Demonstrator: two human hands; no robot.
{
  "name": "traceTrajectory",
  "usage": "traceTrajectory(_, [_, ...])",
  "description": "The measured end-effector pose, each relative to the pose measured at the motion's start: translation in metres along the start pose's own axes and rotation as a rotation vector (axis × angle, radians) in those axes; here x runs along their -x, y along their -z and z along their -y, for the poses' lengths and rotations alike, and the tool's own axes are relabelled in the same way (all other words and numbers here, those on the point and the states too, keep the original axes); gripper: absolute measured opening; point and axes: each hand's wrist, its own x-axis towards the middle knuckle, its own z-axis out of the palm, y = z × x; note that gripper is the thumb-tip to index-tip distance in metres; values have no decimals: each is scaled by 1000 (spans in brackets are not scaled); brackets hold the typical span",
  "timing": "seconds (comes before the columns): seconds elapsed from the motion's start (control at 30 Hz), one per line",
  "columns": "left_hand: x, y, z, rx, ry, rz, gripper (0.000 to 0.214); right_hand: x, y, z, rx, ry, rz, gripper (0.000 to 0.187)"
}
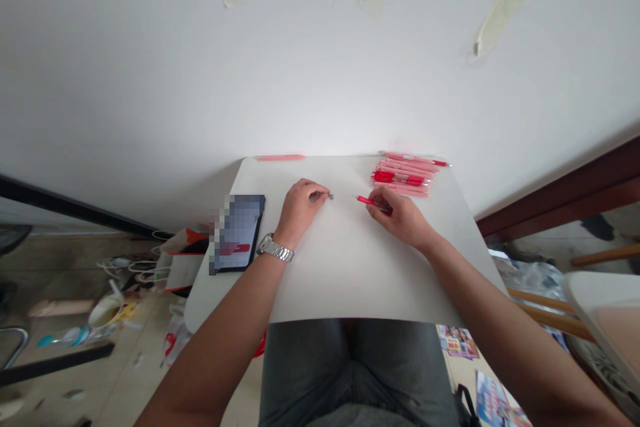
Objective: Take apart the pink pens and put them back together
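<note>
Pen [366,200] in your right hand [397,212]: you pinch it between thumb and fingers, over the middle-right part of the white table [325,280]. Its red front end sticks out past your fingertips, and its thin point is aimed left, toward your other hand. The rest of it is mostly hidden by your fingers and palm.

Your left hand [299,205] faces it across a short gap of bare tabletop. Thumb and fingertips are pressed together on a small grey piece [331,196], too tiny to make out in shape. The piece and the pen's point are near each other but apart.

Just beyond your right hand lies a pile of pink sticks [407,167], long and thin, stacked side by side near the far edge. Several red pens [400,178] lie across its near part. One more pink stick [281,157] lies alone along the far left edge, close to the wall [300,80].

You wear a silver watch [277,248] on your left wrist. Left of it, a phone [240,237] lies face up near the table's left side, its screen partly blurred. Your dark trousers [315,373] show below the near edge.
</note>
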Motion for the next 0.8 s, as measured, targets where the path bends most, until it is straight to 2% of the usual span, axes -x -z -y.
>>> traceTrajectory(0.2, [-1,1,-2,27,-22,-60,12,0,1,1,-1,10,0,14])
traceTrajectory(0.37, [0,3,-17,162,-35,-126,15,1,1,2,-47,31,-9,20])
traceTrajectory(0.57, [9,-3,-38,456,-46,38,23,3,-2,8,-155,52,8,22])
traceTrajectory(0.7, [14,-10,-45,514,-59,160,24,3,-4,10,-172,63,13,25])
traceTrajectory(0.8, [16,-12,-47,515,-66,186,18,3,-5,10,-160,64,44,28])
